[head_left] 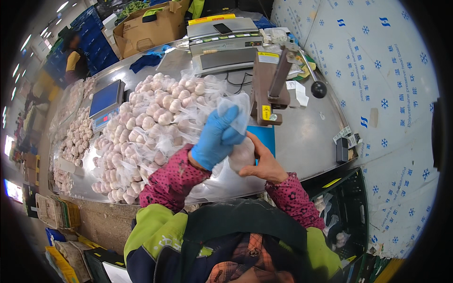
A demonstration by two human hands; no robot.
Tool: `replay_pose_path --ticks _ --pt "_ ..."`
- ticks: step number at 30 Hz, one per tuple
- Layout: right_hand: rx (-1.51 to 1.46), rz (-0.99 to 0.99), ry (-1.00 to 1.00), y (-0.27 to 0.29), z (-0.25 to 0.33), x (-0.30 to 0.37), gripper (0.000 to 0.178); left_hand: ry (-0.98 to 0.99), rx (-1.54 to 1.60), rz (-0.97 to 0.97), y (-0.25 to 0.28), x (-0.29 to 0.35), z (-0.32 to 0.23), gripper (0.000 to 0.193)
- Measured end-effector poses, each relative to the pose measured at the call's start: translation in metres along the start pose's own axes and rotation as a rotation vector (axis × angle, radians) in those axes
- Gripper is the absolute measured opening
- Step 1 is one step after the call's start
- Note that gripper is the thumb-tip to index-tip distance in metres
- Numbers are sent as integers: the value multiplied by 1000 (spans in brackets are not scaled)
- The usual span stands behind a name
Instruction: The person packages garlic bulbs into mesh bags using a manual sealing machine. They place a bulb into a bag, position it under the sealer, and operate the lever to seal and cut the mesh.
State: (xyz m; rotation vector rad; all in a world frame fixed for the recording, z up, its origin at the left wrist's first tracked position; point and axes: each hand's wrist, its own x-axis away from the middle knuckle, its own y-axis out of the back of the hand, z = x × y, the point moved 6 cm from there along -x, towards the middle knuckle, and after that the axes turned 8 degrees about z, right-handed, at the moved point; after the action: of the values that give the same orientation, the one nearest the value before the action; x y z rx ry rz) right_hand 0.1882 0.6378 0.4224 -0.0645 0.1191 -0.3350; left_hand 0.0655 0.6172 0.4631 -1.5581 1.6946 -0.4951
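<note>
My left hand (215, 138), in a blue glove, is closed around the gathered top of a white net bag of garlic (240, 156). Loose netting (239, 107) sticks up above that fist. Bare, my right hand (267, 163) curls around the side of the same bag, thumb and fingers against the bulbs. Both hands are over the near edge of the metal table, just in front of a brown press-like machine (268, 87) with a ball-ended lever (319, 89). To their left lies a big heap of netted garlic bags (151, 125).
Left of the heap sit a blue-topped scale (106, 100) and more loose garlic (75, 134). A sealing machine (225, 42) with a phone (222, 29) on top stands behind. At lower right, a black crate (351, 203) holds bagged garlic. A panelled wall (377, 118) bounds the right side.
</note>
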Motion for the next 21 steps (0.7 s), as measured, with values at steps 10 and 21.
replay_pose_path --ticks 10,21 --pt "81 -579 140 102 -45 74 63 189 -759 357 -43 -81 99 18" --pt "-236 -646 245 160 39 35 48 -226 -1011 127 16 -111 61 22"
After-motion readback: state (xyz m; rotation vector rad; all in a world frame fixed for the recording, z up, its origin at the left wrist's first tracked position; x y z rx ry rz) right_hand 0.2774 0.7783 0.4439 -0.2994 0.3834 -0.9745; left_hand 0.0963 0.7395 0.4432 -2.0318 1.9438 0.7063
